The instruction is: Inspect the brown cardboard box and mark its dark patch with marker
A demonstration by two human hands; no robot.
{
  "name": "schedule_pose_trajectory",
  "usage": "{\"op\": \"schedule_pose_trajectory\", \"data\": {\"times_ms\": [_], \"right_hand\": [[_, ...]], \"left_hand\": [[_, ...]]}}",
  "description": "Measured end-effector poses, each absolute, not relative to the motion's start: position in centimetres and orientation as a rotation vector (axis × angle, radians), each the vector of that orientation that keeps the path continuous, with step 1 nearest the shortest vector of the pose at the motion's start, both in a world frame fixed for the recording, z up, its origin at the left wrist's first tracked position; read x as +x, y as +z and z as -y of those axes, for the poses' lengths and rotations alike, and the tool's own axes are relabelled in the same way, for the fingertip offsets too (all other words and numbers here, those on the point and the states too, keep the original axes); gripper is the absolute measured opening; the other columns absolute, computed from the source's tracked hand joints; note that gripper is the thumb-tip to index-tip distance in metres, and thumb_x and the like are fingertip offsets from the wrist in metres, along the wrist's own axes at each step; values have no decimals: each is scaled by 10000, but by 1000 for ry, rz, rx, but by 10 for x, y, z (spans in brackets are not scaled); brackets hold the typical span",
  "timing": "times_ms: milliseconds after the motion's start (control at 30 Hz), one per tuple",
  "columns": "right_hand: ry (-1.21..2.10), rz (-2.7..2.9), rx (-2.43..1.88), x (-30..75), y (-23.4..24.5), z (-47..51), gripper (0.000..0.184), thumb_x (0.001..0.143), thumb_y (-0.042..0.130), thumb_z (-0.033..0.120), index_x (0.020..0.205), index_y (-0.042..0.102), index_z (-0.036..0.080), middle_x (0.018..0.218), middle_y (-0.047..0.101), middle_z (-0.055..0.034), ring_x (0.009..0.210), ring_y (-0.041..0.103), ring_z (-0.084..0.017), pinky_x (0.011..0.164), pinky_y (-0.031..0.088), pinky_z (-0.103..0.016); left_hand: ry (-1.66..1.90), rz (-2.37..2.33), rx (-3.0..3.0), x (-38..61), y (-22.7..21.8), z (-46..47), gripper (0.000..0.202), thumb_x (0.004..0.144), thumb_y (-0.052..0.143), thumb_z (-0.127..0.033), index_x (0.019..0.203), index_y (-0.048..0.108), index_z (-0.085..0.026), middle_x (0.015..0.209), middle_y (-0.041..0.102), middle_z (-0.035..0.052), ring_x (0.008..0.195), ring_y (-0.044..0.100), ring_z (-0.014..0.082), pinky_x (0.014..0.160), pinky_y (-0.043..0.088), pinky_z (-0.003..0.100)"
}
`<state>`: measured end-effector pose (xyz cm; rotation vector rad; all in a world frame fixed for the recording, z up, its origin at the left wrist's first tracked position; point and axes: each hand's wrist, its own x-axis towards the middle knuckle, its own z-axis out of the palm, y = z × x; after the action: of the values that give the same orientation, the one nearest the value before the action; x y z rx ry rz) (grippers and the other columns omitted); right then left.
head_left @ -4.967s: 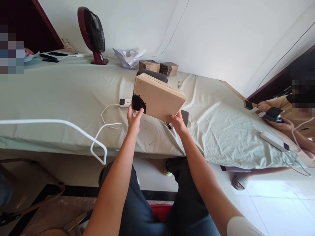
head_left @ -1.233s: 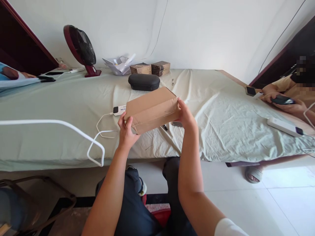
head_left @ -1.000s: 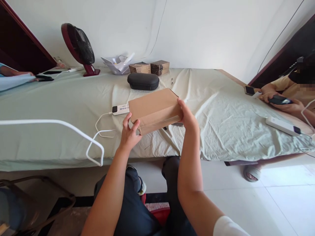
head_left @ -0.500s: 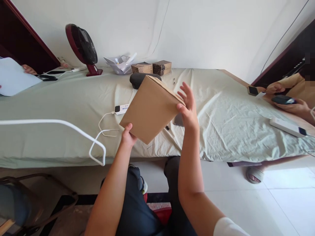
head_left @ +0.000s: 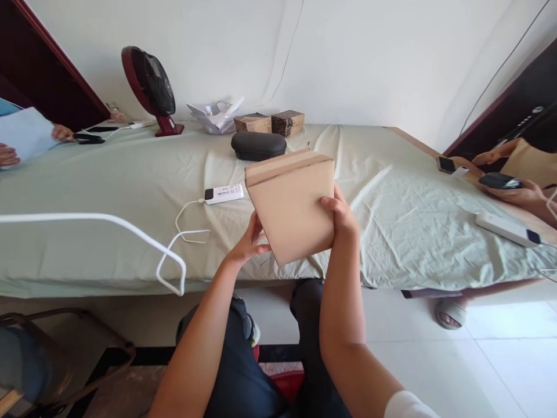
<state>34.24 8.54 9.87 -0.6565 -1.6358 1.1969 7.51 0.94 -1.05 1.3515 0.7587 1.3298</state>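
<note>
I hold a flat brown cardboard box (head_left: 293, 203) upright in front of me, above the near edge of a table covered with a pale green cloth (head_left: 108, 186). My left hand (head_left: 250, 241) grips its lower left edge. My right hand (head_left: 342, 216) is wrapped round its right edge, thumb on the front face. A strip of tape runs along the box's top edge.
On the cloth lie a white power bank (head_left: 224, 194) with a looped white cable (head_left: 185, 229), a black oval case (head_left: 259, 145), two small brown boxes (head_left: 270, 122), a red fan (head_left: 152, 87). Another person's hands hold paper at the left (head_left: 21, 136); another person holds a phone at the right (head_left: 500, 181).
The box has been turned from lying flat between my hands to standing upright with its broad face toward me. My right hand, briefly open half a second ago, has closed on the right edge.
</note>
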Motion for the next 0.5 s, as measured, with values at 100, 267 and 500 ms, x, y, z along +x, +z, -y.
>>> {"op": "schedule_pose_trajectory", "data": {"times_ms": [100, 267, 500], "right_hand": [[1214, 1681, -566, 337, 100, -86, 840, 757, 668, 437, 1584, 540, 363, 1616, 613, 15, 1494, 548, -391, 1232, 491, -564], [1116, 1766, -641, 330, 109, -83, 700, 795, 644, 412, 1490, 656, 327, 1618, 619, 22, 1516, 518, -401, 1284, 416, -597], [905, 1722, -838, 307, 125, -69, 684, 990, 609, 709, 1546, 590, 311, 1594, 626, -62, 1537, 507, -375, 1326, 372, -593]], "left_hand": [[1362, -756, 1376, 77, -14, -11, 1188, 642, 1007, -536, 1620, 359, -352, 1687, 445, 192, 1582, 444, 428, 1169, 520, 558], [1535, -804, 1436, 76, -19, -15, 1023, 614, 1040, -435, 1458, 472, -334, 1506, 577, 156, 1395, 615, 359, 1042, 604, 491], [1872, -920, 1425, 77, -17, -22, 722, 764, 946, -557, 1327, 571, -305, 1229, 683, 91, 1060, 721, 235, 815, 614, 308]]}}
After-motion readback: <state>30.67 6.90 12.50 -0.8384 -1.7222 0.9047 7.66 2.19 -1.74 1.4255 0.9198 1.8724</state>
